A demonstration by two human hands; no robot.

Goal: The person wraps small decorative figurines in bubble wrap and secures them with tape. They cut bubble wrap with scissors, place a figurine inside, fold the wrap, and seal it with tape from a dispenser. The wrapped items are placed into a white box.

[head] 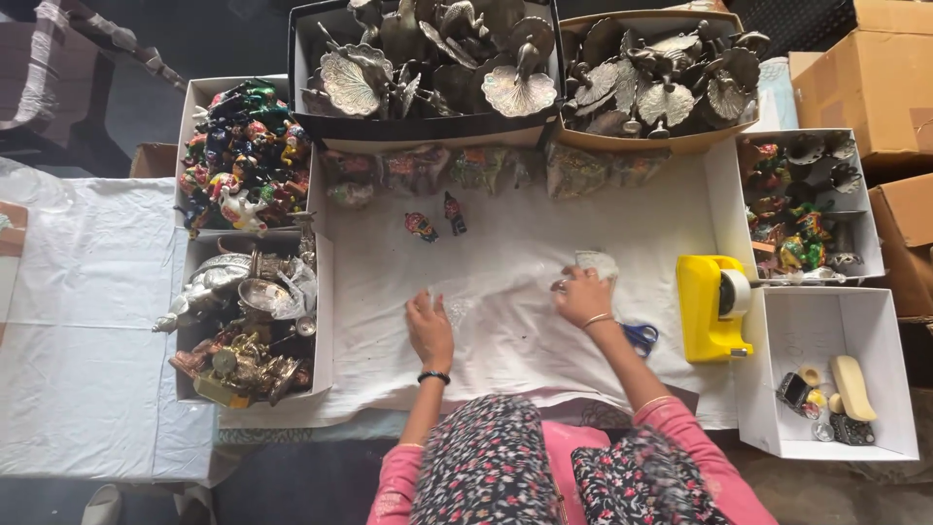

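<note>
I see left hand (429, 331) flat, fingers spread, pressing clear plastic sheet (505, 282) on white cloth (505, 340). Right hand (581, 297) pinches sheet's far right corner. Hands apart. Blue scissors (639, 337) just right of wrist; yellow tape dispenser (711, 306) further right. Two small figurines (437, 222) far.

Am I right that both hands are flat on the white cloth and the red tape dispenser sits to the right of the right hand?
Not quite: the tape dispenser is yellow, not red, as the head view shows. It does sit right of the right hand, and both that and the left hand rest on the white cloth.
</note>
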